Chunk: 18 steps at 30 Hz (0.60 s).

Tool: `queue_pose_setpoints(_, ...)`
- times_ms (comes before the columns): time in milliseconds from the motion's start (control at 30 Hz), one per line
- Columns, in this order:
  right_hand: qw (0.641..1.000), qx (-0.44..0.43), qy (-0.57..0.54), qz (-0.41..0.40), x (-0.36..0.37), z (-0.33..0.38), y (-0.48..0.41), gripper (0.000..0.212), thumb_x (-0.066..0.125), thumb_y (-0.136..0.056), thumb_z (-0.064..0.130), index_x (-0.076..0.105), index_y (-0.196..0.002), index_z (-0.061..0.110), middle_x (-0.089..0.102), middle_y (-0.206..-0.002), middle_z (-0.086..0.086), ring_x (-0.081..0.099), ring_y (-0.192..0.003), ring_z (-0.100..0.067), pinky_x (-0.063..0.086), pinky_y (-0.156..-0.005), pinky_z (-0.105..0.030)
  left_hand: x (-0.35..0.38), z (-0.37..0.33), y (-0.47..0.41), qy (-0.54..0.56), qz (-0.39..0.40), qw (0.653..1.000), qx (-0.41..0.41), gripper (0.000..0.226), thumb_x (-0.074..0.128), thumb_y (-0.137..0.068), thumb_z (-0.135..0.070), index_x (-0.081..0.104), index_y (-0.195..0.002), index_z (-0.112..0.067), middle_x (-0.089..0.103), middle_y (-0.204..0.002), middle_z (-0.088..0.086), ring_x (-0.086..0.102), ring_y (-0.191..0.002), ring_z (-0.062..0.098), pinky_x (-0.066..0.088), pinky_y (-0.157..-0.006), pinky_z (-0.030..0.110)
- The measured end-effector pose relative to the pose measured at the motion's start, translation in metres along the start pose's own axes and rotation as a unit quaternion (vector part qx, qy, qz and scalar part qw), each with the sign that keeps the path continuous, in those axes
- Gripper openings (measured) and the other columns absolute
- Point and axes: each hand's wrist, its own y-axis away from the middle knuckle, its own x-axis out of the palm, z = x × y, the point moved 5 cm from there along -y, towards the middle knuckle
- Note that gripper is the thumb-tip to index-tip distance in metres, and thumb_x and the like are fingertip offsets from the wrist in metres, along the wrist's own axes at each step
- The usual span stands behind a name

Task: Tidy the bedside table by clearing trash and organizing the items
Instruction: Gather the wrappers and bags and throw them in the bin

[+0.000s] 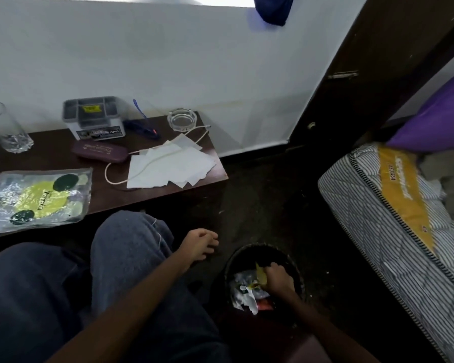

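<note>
**Clerk:** State of the right hand?

**Inspector:** The right hand [275, 277] is down inside the round black bin [260, 247] on the floor. Its fingers are curled round a yellow scrap [260, 273]. Crumpled white and red waste lies beneath it in the bin.

**Clerk:** And the left?

**Inspector:** The left hand [201, 243] hangs over the dark floor, just beside the knee, between worktop and bin. Its fingers are loosely curled and hold nothing.

**Clerk:** Contents of the worktop?

**Inspector:** The dark brown worktop [50, 148] carries a drinking glass [4, 129] at the far left. Against the wall stand a grey organiser box [93, 117] and a blue pen [139, 108] leaning beside it. A glass ashtray [182, 119] sits at the far right corner. A maroon case [100, 151] lies in front of the box. Loose white papers [173, 166] are spread at the right edge, and a pale cable [106, 172] runs across them towards the ashtray. A clear plastic packet [37, 197] with yellow-green print lies flat at the near left edge.

**Clerk:** Surroundings?

**Inspector:** A striped mattress [378, 205] lies to the right, with a purple pillow [435, 119] on it.
</note>
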Motion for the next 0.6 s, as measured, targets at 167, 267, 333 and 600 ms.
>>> queue_pose_setpoints(167,0.999,0.016,0.031,-0.015,0.005,-0.006,0.005,0.059,0.063,-0.083,0.024,0.035,-0.134,0.015,0.035,-0.135,-0.008,0.047,-0.118,-0.03,0.048,-0.083,-0.04,-0.001,0.001,-0.002,-0.015,-0.014,1.0,0.011,0.022,0.037,-0.097,-0.012,0.059,-0.101,-0.012,0.063,-0.089,0.0,0.056,-0.076,0.014,0.041,-0.061,0.022)
queue_pose_setpoints(267,0.999,0.022,0.024,-0.023,0.001,-0.012,0.004,0.054,0.055,-0.087,0.017,0.035,-0.136,0.014,0.033,-0.137,-0.009,0.05,-0.117,-0.03,0.048,-0.082,-0.038,-0.002,0.0,-0.002,-0.016,-0.015,1.0,0.016,0.022,0.037,-0.097,-0.012,0.059,-0.102,-0.011,0.063,-0.091,0.001,0.055,-0.073,0.013,0.04,-0.059,0.021)
queue_pose_setpoints(333,1.0,0.016,0.003,-0.025,-0.004,-0.011,0.004,0.04,0.053,-0.086,0.019,0.046,-0.125,0.014,0.041,-0.131,-0.007,0.053,-0.113,-0.027,0.047,-0.08,-0.035,-0.003,0.001,-0.002,-0.016,-0.019,1.0,0.019,0.023,0.037,-0.097,-0.011,0.059,-0.101,-0.011,0.063,-0.09,0.001,0.055,-0.072,0.012,0.04,-0.059,0.021)
queue_pose_setpoints(600,0.974,-0.022,-0.212,-0.07,-0.055,0.032,-0.011,0.011,0.059,-0.076,0.007,0.065,-0.067,0.01,0.069,-0.077,-0.011,0.066,-0.071,-0.021,0.052,-0.067,-0.033,-0.012,-0.014,0.004,0.044,-0.039,0.997,0.054,0.022,0.038,-0.096,-0.01,0.06,-0.099,-0.011,0.065,-0.095,0.003,0.058,-0.075,0.013,0.044,-0.062,0.022)
